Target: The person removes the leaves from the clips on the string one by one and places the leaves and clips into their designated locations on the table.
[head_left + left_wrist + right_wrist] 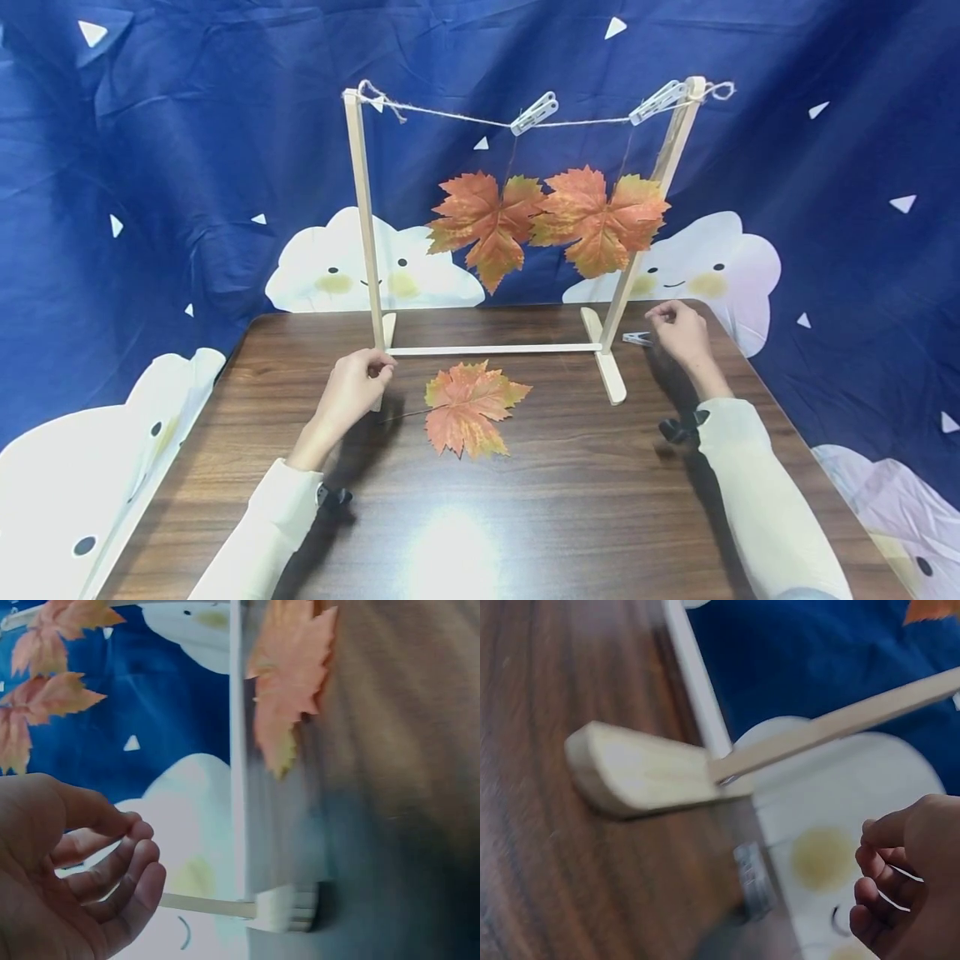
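An orange maple leaf (472,408) with a thin stem lies on the table, its stem pointing left. My left hand (351,387) hovers left of that stem beside the frame's left post, fingers loosely curled and nothing visible in them. At the far right, my right hand (681,333) is above the table near a pale clothespin (637,338); the right wrist view shows the clothespin (754,881) apart from the loosely curled fingers. Two more maple leaves, one left (491,221) and one right (600,217), hang by their stems from clothespins on a string.
The wooden frame (362,208) stands at the back of the brown table (570,500), with the string (450,113) tied between its posts. Its right foot (611,379) points towards me. A blue cloth (187,125) with clouds and triangles hangs behind.
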